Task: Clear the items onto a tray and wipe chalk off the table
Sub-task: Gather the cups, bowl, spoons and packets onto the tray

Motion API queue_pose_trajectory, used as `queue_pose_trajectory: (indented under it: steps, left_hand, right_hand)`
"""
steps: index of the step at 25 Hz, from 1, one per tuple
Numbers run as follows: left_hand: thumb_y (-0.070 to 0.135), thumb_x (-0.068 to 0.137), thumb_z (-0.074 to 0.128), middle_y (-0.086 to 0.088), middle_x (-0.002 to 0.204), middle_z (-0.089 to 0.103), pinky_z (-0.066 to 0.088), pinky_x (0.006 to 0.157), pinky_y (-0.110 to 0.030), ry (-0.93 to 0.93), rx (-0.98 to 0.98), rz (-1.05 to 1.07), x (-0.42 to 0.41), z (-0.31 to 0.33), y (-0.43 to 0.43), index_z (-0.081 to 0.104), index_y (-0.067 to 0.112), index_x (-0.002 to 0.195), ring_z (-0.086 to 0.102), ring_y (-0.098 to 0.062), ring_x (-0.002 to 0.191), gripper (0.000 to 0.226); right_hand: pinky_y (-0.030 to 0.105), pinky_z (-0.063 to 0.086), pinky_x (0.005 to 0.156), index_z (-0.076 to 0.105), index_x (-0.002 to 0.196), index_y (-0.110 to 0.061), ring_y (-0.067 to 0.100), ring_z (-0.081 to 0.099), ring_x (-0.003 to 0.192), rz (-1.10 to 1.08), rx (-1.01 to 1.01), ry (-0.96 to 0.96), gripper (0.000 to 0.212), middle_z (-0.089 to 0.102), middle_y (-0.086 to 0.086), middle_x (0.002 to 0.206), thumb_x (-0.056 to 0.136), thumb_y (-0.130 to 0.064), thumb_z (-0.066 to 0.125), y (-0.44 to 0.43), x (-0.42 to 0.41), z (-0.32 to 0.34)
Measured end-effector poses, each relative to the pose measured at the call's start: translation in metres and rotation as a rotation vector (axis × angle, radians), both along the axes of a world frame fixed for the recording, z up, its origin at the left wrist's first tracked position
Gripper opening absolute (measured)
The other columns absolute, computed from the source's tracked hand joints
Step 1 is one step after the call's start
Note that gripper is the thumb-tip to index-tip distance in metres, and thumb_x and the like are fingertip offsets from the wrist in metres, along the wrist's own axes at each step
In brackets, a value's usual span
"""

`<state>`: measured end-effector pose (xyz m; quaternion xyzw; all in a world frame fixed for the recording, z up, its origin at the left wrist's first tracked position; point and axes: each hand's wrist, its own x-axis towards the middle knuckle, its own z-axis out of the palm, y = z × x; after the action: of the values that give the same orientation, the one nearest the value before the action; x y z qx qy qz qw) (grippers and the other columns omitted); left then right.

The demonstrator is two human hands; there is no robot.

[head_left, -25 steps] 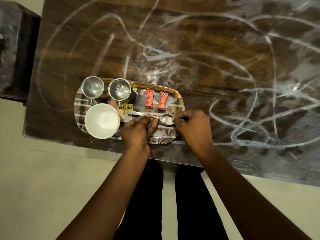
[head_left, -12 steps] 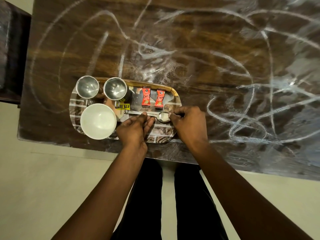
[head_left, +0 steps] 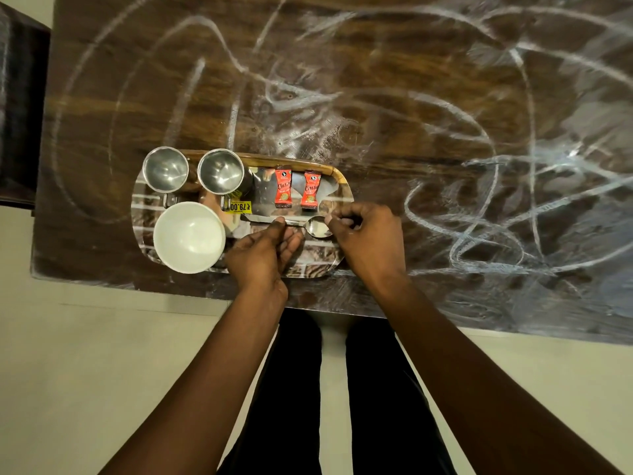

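So the clearing half looks basically done. The shiny oval metal tray with a wooden rim (head_left: 342,181) sits near the table's front left edge, and it's carrying two small steel cups (head_left: 165,169), a round white ceramic bowl (head_left: 189,237), two red sachets (head_left: 283,188) and a steel spoon (head_left: 317,228) lying crosswise. There's a yellow price sticker (head_left: 240,207) too. Left hand (head_left: 263,255) has its fingers loosely extended with a fingertip touching the spoon handle. Right hand (head_left: 368,234) is curled, fingertips pinched right at the spoon's bowl end, so I'd guess the spoon is just being set straight. Nothing else loose on the dark wooden table (head_left: 376,80) that I can see. The wiping hasn't started though: white chalk scribbles (head_left: 479,207) are all over the top, and no cloth is in view
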<state>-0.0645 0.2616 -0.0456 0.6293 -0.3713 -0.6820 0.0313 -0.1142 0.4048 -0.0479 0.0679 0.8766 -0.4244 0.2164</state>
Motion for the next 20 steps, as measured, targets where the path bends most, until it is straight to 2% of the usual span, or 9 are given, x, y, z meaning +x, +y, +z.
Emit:
queue_pose_trajectory:
  steps: [4,7,11,14,17,20]
  left_hand:
    - [0.001,0.093,0.076,-0.011,0.068,0.077,0.065,0.053,-0.031,-0.015,-0.072,-0.077,0.002,0.010,0.011,0.071,-0.004,0.093,0.074,-0.019,0.053,0.007]
    - [0.005,0.095,0.073,-0.011,0.075,0.075,0.057,0.047,-0.027,0.050,-0.179,-0.253,-0.008,0.023,0.039,0.071,0.005,0.097,0.069,-0.018,0.054,0.003]
    - [0.001,0.095,0.072,-0.012,0.085,0.069,0.059,0.058,-0.027,0.209,-0.282,-0.534,-0.045,0.030,0.097,0.069,0.010,0.102,0.067,-0.017,0.066,0.011]
    - [0.004,0.098,0.071,-0.002,0.093,0.068,0.060,0.067,-0.025,0.302,-0.297,-0.711,-0.082,0.036,0.165,0.068,0.018,0.100,0.067,-0.009,0.078,0.014]
    - [0.009,0.100,0.072,-0.001,0.103,0.070,0.060,0.074,-0.025,0.354,-0.289,-0.872,-0.111,0.045,0.237,0.068,0.020,0.102,0.068,-0.013,0.094,0.012]
    - [0.009,0.100,0.071,-0.004,0.108,0.071,0.060,0.080,-0.029,0.388,-0.278,-0.999,-0.130,0.047,0.306,0.069,0.012,0.112,0.068,-0.014,0.095,0.012]
  right_hand:
    - [0.028,0.061,0.063,0.083,0.100,-0.025,0.002,0.071,0.066,-0.107,-0.067,-0.019,0.017,0.075,-0.013,0.076,0.093,-0.040,0.081,0.008,-0.001,0.010]
    - [0.033,0.065,0.073,0.082,0.099,-0.023,0.002,0.071,0.071,-0.227,-0.135,-0.004,0.016,0.076,-0.011,0.080,0.094,-0.037,0.079,0.038,-0.008,0.021]
    - [0.029,0.062,0.083,0.081,0.104,-0.021,0.002,0.073,0.087,-0.377,-0.204,0.008,0.020,0.078,-0.012,0.093,0.097,-0.039,0.077,0.109,-0.016,0.037]
    - [0.034,0.064,0.083,0.079,0.106,-0.024,0.003,0.073,0.086,-0.501,-0.221,0.039,0.020,0.077,-0.012,0.096,0.097,-0.042,0.076,0.190,-0.017,0.046]
    - [0.029,0.063,0.083,0.077,0.104,-0.024,0.001,0.072,0.087,-0.662,-0.238,0.060,0.016,0.077,-0.011,0.092,0.097,-0.039,0.078,0.274,-0.014,0.048]
    - [0.044,0.066,0.089,0.078,0.107,-0.023,0.013,0.078,0.091,-0.828,-0.240,0.066,0.020,0.080,-0.004,0.094,0.094,-0.038,0.080,0.343,-0.008,0.043]
